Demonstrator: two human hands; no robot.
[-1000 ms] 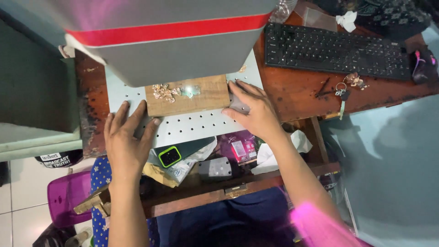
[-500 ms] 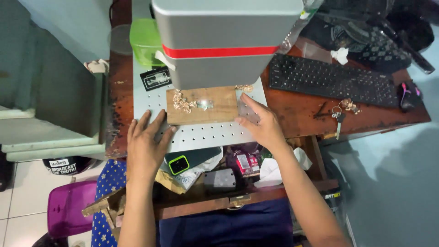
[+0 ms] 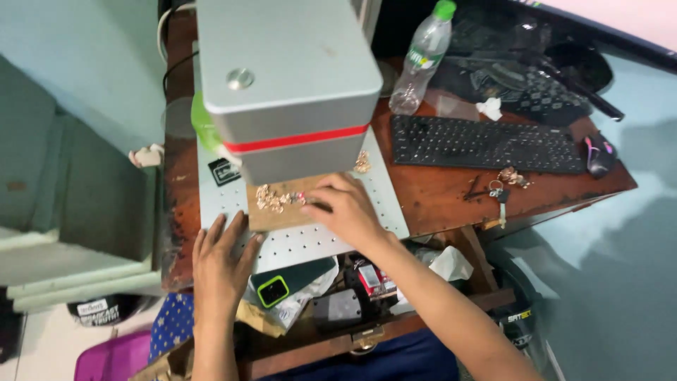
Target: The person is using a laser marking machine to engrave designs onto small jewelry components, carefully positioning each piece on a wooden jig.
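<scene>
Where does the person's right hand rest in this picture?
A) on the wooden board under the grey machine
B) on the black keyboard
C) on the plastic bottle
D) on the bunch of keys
A: the right hand lies on the wooden board beneath the grey machine, far from the keyboard.

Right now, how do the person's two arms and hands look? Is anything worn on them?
Both arms are bare as far as the picture shows: no sleeves, gloves, watch or bracelet. The left hand and the right hand show no rings that I can make out. Fingernails are short and unpainted.
</scene>
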